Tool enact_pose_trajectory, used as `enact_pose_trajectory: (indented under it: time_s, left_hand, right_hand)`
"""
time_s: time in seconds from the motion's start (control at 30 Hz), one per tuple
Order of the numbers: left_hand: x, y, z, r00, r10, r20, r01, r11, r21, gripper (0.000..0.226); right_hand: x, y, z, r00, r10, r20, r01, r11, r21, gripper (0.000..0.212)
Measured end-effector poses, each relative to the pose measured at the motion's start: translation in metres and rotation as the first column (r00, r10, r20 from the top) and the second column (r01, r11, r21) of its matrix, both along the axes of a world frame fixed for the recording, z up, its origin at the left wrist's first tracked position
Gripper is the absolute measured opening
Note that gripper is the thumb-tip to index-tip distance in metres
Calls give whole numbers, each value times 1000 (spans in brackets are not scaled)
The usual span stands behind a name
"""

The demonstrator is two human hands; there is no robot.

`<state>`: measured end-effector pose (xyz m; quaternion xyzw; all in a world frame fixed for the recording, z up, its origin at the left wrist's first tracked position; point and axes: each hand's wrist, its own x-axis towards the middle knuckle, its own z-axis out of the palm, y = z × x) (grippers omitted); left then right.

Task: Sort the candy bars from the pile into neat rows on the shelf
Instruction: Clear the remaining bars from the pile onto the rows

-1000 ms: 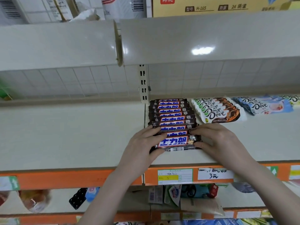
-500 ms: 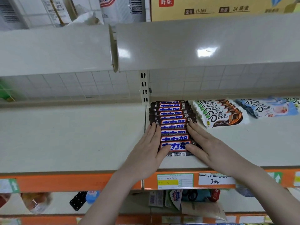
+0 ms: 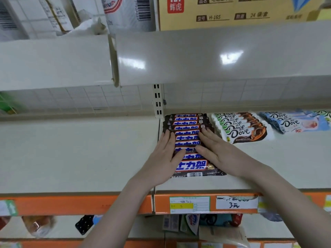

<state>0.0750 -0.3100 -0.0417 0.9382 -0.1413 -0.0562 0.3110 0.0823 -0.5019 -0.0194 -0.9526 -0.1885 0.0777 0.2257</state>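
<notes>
Left hand (image 3: pixel 163 159): flat, palm down, fingers extended and closed together, laid along the left end of the row of brown candy bars (image 3: pixel 189 140); thumb angled inward across the wrappers. Right hand (image 3: pixel 222 154): flat, palm down, fingers extended, laid along the right end of the same row; thumb pointing inward toward the left thumb. Neither hand grips anything. Both forearms bare, rising from below the row and converging on it.

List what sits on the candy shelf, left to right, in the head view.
Left hand → dark Snickers row → right hand → brown Dove row → blue Dove row.
</notes>
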Motion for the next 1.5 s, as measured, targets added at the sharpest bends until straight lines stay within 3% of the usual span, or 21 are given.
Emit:
enact_pose_trajectory:
  time_s: [0.33, 0.6, 0.87, 0.97, 1.17, 1.3, 1.5]
  left_hand:
    - [1, -10, -1, 998, 68, -4, -69, 996, -50, 72]
    - [-5, 0, 0, 997, 80, 11, -79, 997, -16, 70]
    - [-4, -1, -1, 997, 78, 10, -77, 997, -12, 69]
    - [-4, -3, -2, 989, 121, 82, -125, 991, 50, 67]
    - [-2, -27, 4, 943, 163, 290, -229, 951, 208, 65]
    - [-3, -62, 5, 949, 99, 298, -193, 932, 305, 66]
    - [-3, -104, -1, 957, 125, 262, -240, 850, 470, 67]
  right_hand:
    - [-2, 5, -6, 999, 3, 39, -5, 999, 50, 85]
    - [-14, -27, -6, 989, 118, 90, -99, 976, -193, 99]
    - [-13, -28, -6, 984, 128, 128, -103, 977, -186, 97]
    - [-17, -31, -3, 981, 74, 182, -52, 991, -126, 91]
    - [-22, -64, 3, 888, -70, 454, 146, 980, -134, 59]
    - [-15, -99, -1, 851, -96, 517, 197, 970, -144, 36]
    - [18, -145, -5, 877, -6, 481, 145, 956, -253, 54]
